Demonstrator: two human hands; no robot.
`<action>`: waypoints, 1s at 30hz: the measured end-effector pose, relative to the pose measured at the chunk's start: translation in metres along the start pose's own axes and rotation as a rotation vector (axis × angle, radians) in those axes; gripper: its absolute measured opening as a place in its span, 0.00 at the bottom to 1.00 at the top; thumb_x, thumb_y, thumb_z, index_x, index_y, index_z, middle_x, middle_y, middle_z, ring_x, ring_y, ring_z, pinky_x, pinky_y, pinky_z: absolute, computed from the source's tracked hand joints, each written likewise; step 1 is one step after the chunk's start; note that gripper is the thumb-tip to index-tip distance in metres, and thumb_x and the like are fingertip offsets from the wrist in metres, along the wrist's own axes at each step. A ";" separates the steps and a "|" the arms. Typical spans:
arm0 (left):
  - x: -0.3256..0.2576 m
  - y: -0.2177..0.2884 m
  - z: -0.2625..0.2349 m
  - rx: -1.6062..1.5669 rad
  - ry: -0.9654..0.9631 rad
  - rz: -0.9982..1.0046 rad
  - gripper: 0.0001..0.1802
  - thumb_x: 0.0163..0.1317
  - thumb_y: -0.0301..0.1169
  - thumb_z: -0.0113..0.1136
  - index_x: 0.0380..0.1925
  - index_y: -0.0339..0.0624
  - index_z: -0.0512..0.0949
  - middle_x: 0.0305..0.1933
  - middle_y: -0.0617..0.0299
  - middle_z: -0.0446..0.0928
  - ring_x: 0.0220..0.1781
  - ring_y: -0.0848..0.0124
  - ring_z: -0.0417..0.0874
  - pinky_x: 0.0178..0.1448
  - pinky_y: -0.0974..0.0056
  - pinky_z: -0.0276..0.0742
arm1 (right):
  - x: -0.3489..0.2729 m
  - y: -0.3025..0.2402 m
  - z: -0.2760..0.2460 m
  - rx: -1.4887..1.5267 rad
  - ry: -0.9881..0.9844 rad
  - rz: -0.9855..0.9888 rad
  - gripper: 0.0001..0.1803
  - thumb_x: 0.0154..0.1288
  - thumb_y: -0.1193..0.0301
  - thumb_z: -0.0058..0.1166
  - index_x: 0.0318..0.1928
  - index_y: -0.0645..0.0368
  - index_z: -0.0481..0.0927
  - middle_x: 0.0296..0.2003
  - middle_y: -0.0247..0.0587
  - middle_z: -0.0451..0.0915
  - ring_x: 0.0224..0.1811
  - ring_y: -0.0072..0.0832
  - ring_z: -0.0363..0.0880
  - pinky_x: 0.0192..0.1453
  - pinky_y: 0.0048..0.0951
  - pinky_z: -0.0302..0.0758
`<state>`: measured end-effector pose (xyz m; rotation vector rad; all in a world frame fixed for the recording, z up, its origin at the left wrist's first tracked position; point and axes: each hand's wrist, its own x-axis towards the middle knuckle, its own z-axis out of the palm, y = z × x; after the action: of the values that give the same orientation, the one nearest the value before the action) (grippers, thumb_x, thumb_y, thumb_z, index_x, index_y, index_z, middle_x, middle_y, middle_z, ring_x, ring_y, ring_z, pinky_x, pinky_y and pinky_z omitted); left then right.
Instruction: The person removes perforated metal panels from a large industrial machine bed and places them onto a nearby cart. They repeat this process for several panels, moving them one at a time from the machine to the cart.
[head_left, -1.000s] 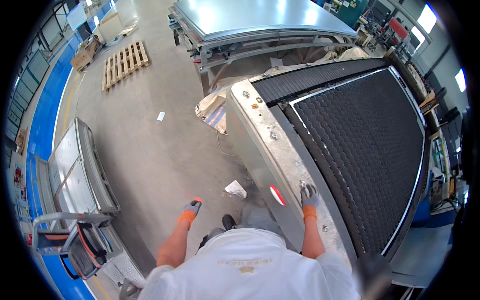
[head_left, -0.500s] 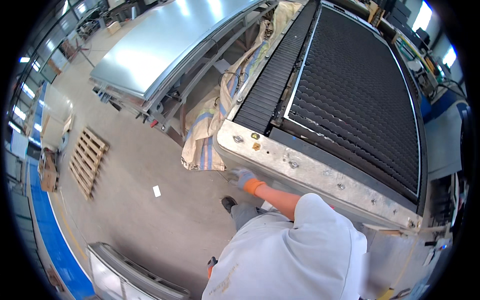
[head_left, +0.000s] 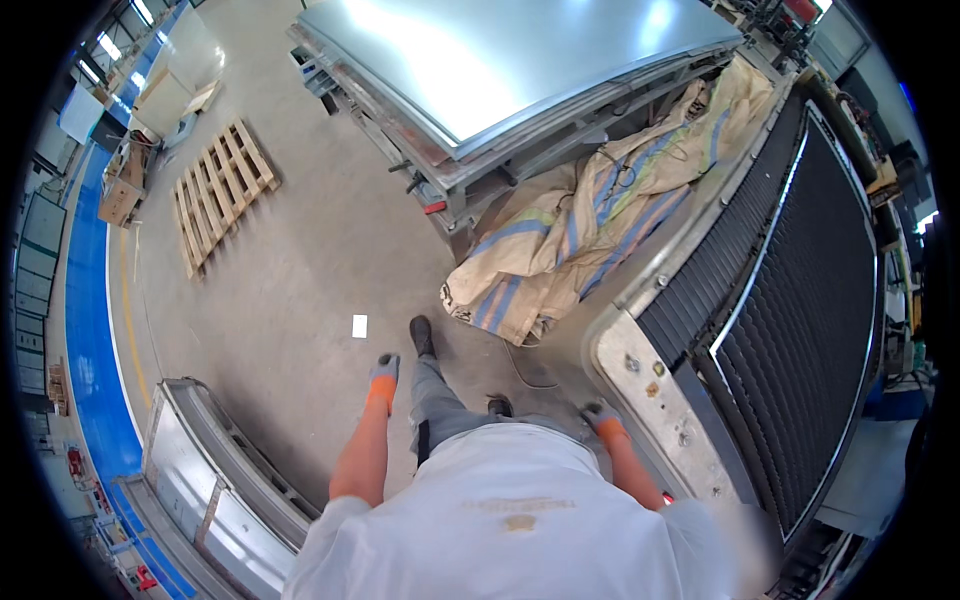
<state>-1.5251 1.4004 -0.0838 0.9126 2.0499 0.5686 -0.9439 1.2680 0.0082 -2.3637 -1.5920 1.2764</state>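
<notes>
Right hand (head_left: 598, 413) fingers rested on grey metal machine frame (head_left: 655, 400), grip unclear, left hand (head_left: 384, 369) empty in air, fingers loosely curled, striped sack (head_left: 560, 240) ahead

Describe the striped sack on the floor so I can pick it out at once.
Start at the big shiny metal sheet on its rack at the top of the view, then drop to the concrete floor between that rack and the dark grated machine bed on the right. The sack lies crumpled there: beige cloth with blue and orange stripes, the only soft thing among metal.
</notes>
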 end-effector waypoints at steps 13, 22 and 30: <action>0.433 0.247 0.030 0.408 0.016 0.257 0.27 0.67 0.43 0.56 0.58 0.32 0.73 0.58 0.44 0.78 0.58 0.49 0.79 0.58 0.55 0.77 | -0.044 -0.154 0.098 0.613 -0.088 0.609 0.24 0.63 0.51 0.57 0.53 0.52 0.85 0.47 0.36 0.86 0.46 0.26 0.82 0.54 0.30 0.76; 0.539 0.297 0.077 0.205 -0.642 0.246 0.14 0.62 0.42 0.63 0.39 0.45 0.78 0.31 0.56 0.82 0.27 0.58 0.82 0.31 0.55 0.76 | -0.064 -0.290 0.136 0.665 0.022 0.824 0.22 0.64 0.52 0.59 0.52 0.50 0.86 0.43 0.34 0.87 0.42 0.24 0.82 0.50 0.27 0.78; 0.560 0.306 0.079 -0.021 -0.812 0.028 0.05 0.65 0.36 0.59 0.31 0.51 0.75 0.20 0.61 0.71 0.16 0.67 0.71 0.16 0.59 0.63 | -0.038 -0.319 0.129 0.520 -0.011 0.780 0.25 0.65 0.46 0.52 0.53 0.46 0.85 0.53 0.38 0.84 0.56 0.35 0.80 0.62 0.33 0.73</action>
<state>-1.5703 2.0306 -0.2030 0.9561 1.2948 0.1735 -1.2745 1.3396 0.0831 -2.6393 -0.2077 1.5303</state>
